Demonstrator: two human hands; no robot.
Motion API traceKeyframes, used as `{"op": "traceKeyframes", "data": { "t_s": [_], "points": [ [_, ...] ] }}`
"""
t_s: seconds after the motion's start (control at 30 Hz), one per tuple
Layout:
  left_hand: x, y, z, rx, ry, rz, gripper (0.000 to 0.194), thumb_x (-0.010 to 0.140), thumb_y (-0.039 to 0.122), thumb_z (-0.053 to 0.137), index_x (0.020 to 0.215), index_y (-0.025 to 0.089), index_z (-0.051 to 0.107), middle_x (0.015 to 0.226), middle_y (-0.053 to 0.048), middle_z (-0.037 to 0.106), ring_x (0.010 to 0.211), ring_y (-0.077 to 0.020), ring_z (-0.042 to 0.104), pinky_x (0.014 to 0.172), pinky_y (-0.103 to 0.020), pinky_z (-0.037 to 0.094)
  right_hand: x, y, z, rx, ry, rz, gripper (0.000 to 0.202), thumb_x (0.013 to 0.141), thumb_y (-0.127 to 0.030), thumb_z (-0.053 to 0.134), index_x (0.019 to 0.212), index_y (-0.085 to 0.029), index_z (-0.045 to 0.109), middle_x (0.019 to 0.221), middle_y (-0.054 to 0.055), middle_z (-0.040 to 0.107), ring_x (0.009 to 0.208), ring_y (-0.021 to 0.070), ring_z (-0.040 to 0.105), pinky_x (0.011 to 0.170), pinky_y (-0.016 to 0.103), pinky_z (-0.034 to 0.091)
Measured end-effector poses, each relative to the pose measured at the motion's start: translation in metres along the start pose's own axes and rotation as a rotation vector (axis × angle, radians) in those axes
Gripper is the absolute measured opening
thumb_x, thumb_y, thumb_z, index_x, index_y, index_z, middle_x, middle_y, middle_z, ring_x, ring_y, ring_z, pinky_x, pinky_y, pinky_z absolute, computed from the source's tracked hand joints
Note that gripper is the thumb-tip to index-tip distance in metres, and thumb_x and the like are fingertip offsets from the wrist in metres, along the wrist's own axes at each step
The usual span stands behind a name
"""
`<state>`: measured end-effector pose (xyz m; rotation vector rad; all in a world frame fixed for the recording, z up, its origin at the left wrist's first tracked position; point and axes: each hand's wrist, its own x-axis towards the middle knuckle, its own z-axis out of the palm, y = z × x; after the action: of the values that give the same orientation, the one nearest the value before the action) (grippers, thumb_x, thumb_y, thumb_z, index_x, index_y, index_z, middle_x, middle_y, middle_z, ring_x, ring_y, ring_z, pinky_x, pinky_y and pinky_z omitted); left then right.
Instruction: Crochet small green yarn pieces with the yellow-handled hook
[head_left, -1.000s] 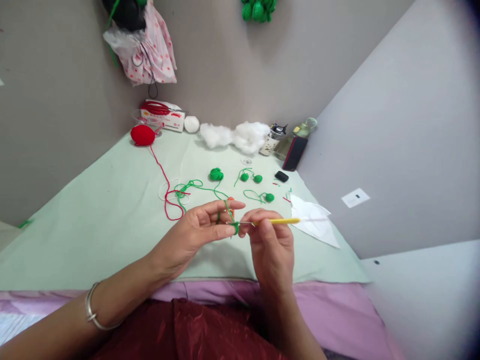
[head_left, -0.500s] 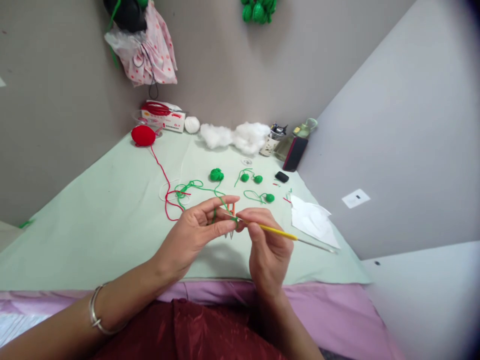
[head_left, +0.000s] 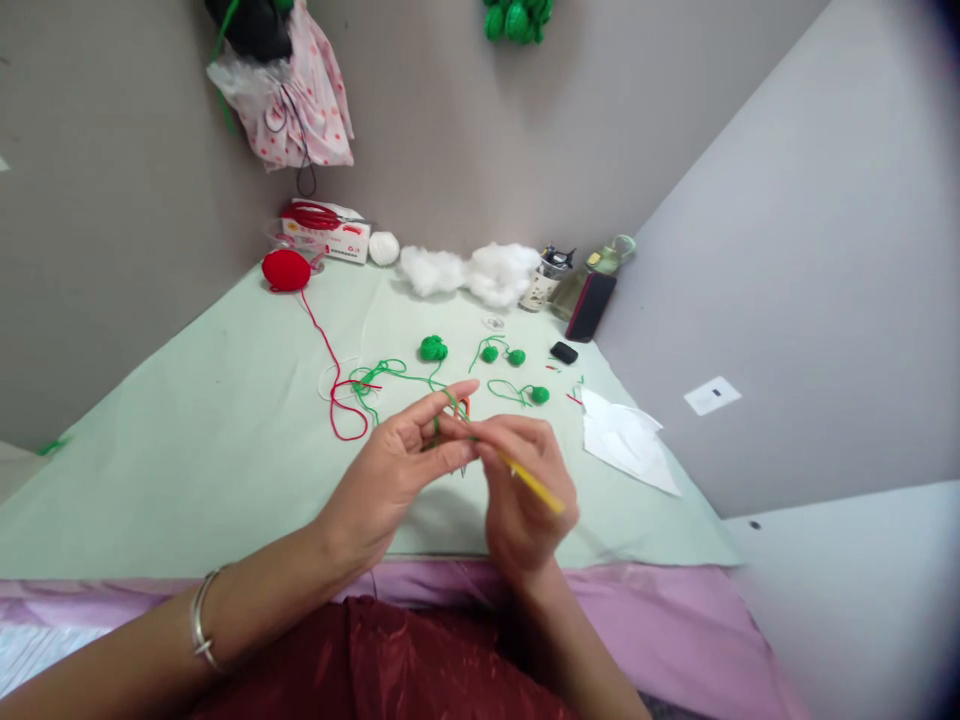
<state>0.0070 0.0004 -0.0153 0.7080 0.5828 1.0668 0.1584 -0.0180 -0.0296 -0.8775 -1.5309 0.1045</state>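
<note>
Green yarn (head_left: 437, 385) runs from a small green ball (head_left: 433, 348) over the raised index finger of my left hand (head_left: 401, 445). That hand's thumb and fingers pinch a small bit of green yarn work, mostly hidden by the fingertips. My right hand (head_left: 532, 490) is closed around a yellow-handled crochet hook (head_left: 534, 484), its tip meeting the yarn at the left fingertips. Behind the fingers, orange-handled scissors (head_left: 464, 406) lie on the table, partly covered. Three little green crocheted balls (head_left: 540, 395) with yarn tails rest beyond my right hand.
A red yarn ball (head_left: 286, 270) with a loose strand sits at the left rear. White stuffing (head_left: 502, 275), a white yarn ball (head_left: 384, 248), a pen cup (head_left: 538, 287) and a phone (head_left: 591, 307) line the back. White paper (head_left: 630, 440) lies at right.
My right hand has turned, so the crochet hook now points more downward at its rear end, and has closed in on the left fingertips. My left hand has shifted slightly right.
</note>
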Motion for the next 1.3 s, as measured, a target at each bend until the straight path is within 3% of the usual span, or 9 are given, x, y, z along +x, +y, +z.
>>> {"op": "traceKeyframes", "data": {
  "t_s": [0.07,0.13,0.2,0.37,0.57,0.73,0.97,1.17,1.3],
  "points": [
    [0.001,-0.002,-0.001,-0.042,-0.058,-0.096,0.042,0.083,0.025,0.088,0.124,0.028,0.08,0.092,0.001,0.074,0.096,-0.0128,0.063,0.096,-0.025,0.045,-0.002,0.001,0.0,-0.09,0.033,-0.111,0.025,0.096,-0.013,0.067,0.11,-0.03,0.08,0.097,0.005,0.075,0.086,0.0197,0.072,0.069,0.035,0.06],
    [0.003,0.0,-0.004,-0.046,-0.062,-0.117,0.031,0.085,0.028,0.086,0.115,0.025,0.084,0.096,0.0,0.073,0.094,-0.0126,0.063,0.095,-0.026,0.045,-0.001,0.001,-0.003,-0.006,0.084,0.009,0.023,0.099,-0.014,0.064,0.106,-0.028,0.08,0.09,0.004,0.073,0.078,0.0175,0.069,0.066,0.034,0.057],
    [0.004,0.002,-0.007,0.008,-0.023,-0.044,0.025,0.085,0.027,0.085,0.11,0.027,0.085,0.092,0.002,0.071,0.087,-0.0105,0.06,0.09,-0.024,0.045,0.002,0.0,-0.005,0.156,0.097,0.174,0.021,0.101,-0.018,0.06,0.1,-0.027,0.079,0.082,0.002,0.069,0.07,0.0152,0.063,0.063,0.032,0.054],
    [0.001,0.001,-0.007,0.148,-0.046,0.043,0.038,0.085,0.023,0.085,0.12,0.035,0.081,0.083,0.006,0.068,0.082,-0.0106,0.06,0.09,-0.025,0.046,0.004,0.0,-0.001,0.335,-0.021,0.251,0.017,0.1,-0.021,0.064,0.1,-0.028,0.08,0.089,0.002,0.074,0.078,0.0159,0.067,0.069,0.033,0.056],
    [-0.002,0.001,-0.005,0.186,-0.014,0.046,0.042,0.08,0.024,0.088,0.121,0.029,0.081,0.087,0.002,0.069,0.084,-0.0141,0.061,0.085,-0.028,0.049,-0.002,0.003,-0.004,0.426,-0.018,0.378,0.017,0.101,-0.024,0.064,0.102,-0.027,0.081,0.092,0.002,0.078,0.074,0.0139,0.068,0.069,0.031,0.057],
    [-0.003,0.005,-0.007,0.23,-0.014,0.057,0.039,0.082,0.026,0.087,0.12,0.029,0.081,0.09,0.003,0.065,0.077,-0.0111,0.056,0.074,-0.025,0.045,0.002,0.001,-0.007,0.531,0.008,0.45,0.018,0.104,-0.028,0.062,0.099,-0.025,0.079,0.093,0.002,0.08,0.072,0.0125,0.071,0.069,0.028,0.06],
    [-0.002,0.007,-0.009,0.297,-0.032,0.086,0.034,0.086,0.027,0.083,0.119,0.033,0.081,0.088,0.004,0.064,0.075,-0.01,0.054,0.072,-0.024,0.042,0.005,-0.006,-0.011,0.529,-0.026,0.4,0.021,0.107,-0.028,0.055,0.102,-0.024,0.075,0.093,0.002,0.082,0.071,0.0144,0.074,0.066,0.03,0.062],
    [-0.005,0.009,-0.01,0.482,-0.011,0.163,0.033,0.089,0.027,0.08,0.122,0.035,0.079,0.09,0.004,0.066,0.076,-0.0109,0.051,0.076,-0.026,0.042,0.001,-0.011,-0.016,0.181,-0.037,0.162,0.024,0.106,-0.018,0.053,0.11,-0.025,0.076,0.097,0.003,0.08,0.076,0.0154,0.074,0.071,0.034,0.063],
    [-0.006,0.011,-0.01,0.569,-0.006,0.205,0.035,0.09,0.029,0.078,0.125,0.033,0.078,0.089,0.004,0.067,0.073,-0.0111,0.05,0.074,-0.026,0.042,0.0,-0.012,-0.015,0.152,-0.075,0.054,0.026,0.105,-0.014,0.052,0.114,-0.026,0.073,0.102,0.003,0.081,0.079,0.0165,0.075,0.071,0.035,0.064]
  ]
}}
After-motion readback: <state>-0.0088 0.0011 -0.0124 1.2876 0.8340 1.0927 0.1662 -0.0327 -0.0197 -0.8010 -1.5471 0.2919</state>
